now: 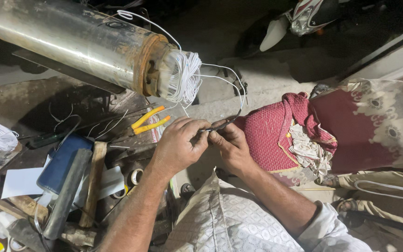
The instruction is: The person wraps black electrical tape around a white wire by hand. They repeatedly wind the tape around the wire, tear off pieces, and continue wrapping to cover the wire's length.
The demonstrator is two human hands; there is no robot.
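Grip: left hand (179, 145) and right hand (231, 147) meet at centre, each clamped by its fingertips on a dark sleeve (224, 124) over white wires (232, 85) | wires arc from the coil end (181, 77) of a metal cylinder (78, 39), far left | yellow-handled pliers (149, 120) lie left on the cluttered surface (5, 100) | red cloth (276, 133) just right.

Metal cylinder (71, 42) and white wire bundle (180, 74) blocking upper left, tool clutter (78, 186) crowding lower left, red cloth (276, 135) hemming my right, open concrete (220, 102) above centre.
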